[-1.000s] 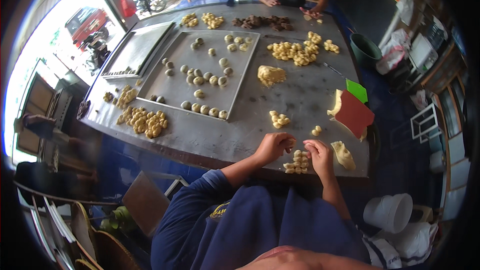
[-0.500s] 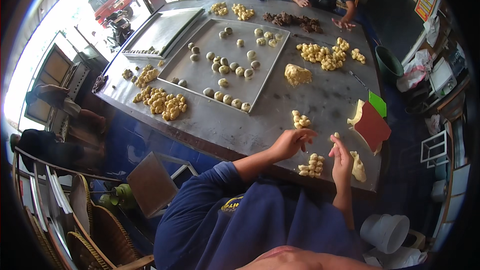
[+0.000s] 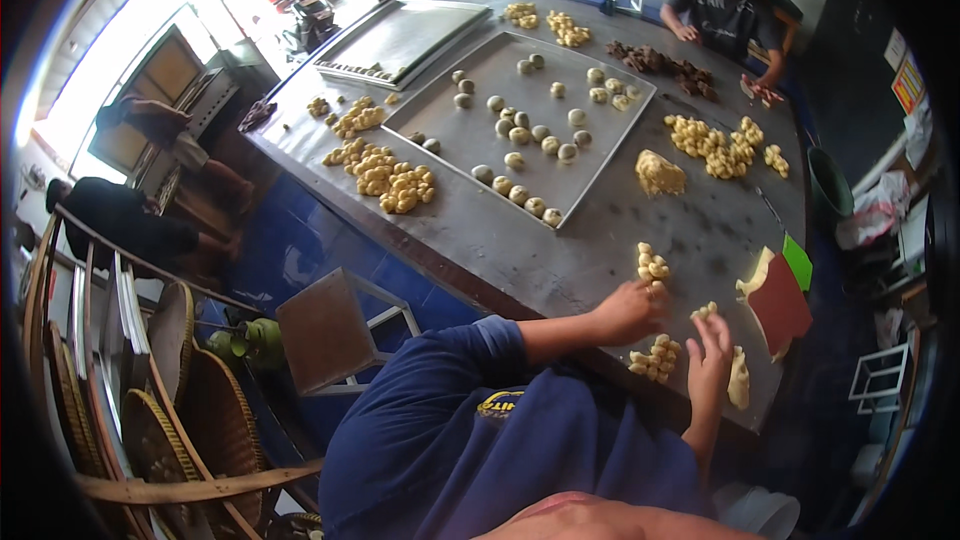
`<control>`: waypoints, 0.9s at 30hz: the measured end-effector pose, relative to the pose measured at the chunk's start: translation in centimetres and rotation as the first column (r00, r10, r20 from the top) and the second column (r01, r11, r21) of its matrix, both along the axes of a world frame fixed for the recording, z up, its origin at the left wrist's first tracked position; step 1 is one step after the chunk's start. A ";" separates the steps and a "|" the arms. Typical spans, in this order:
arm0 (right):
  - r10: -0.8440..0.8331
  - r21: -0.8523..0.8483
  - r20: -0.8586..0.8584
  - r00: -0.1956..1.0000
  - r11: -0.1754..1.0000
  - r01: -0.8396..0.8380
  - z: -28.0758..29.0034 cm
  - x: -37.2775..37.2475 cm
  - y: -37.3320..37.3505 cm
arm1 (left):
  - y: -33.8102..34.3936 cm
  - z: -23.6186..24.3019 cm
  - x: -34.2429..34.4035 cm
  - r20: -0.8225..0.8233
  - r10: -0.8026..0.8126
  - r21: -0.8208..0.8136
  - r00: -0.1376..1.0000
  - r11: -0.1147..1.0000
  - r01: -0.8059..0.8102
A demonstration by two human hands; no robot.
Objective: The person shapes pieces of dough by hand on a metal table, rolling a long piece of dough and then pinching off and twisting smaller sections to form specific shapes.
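My left hand is low over the metal table, just below a small pile of pale dough balls; its fingers are blurred, so their grip is unclear. My right hand has its fingers spread, with the fingertips beside a few small dough balls. Another cluster of dough balls lies between my two wrists. A flattened strip of dough is right of my right hand, and further back are a red scraper on pale dough and a green scraper.
A large tray holds rounded balls; a second tray sits beyond. Dough heaps, a lump and brown pieces cover parts of the table. A co-worker works opposite; two people are at left. A stool stands nearby.
The view has swung, shifting the table right and downward in the picture. My right hand's fingers, pinched one second ago, are now spread. My left hand's fingers have become blurred.
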State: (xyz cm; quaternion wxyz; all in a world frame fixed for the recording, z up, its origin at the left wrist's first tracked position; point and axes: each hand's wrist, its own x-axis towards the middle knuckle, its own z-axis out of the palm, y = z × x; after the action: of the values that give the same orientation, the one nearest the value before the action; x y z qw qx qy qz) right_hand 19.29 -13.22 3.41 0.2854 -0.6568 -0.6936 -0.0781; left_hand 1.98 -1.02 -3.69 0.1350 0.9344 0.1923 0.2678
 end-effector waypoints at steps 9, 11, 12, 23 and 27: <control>-0.164 -0.406 -0.336 0.927 0.914 0.015 -4.3 0.5 -0.8 | -1.6 -0.8 1.2 -0.045 -0.071 -0.315 0.996 0.948 0.053; -0.194 -0.439 -0.316 0.929 0.898 0.038 -3.7 -0.1 -0.6 | -2.0 1.5 0.9 -0.124 -0.073 -0.451 0.990 0.892 0.009; -0.207 -0.453 -0.307 0.929 0.890 0.049 -3.4 -0.3 -0.5 | -2.3 2.5 0.7 -0.095 -0.034 -0.535 0.995 0.844 -0.023; -0.158 -0.236 -0.679 0.717 0.972 -0.010 -3.5 0.4 -0.3 | -1.2 4.6 -1.1 0.248 0.054 -0.778 0.967 0.606 0.166; -0.031 -0.074 -0.704 0.710 0.997 -0.031 -4.2 0.2 -0.1 | -0.8 4.0 -1.0 0.259 0.125 -0.789 0.958 0.599 0.135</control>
State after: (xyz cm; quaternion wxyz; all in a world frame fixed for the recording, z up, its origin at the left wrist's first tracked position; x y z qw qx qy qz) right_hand 19.47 -13.35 -0.83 0.5016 -0.6478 -0.5350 0.2060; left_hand 0.97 -1.84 0.32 0.5661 0.7255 0.2674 0.2857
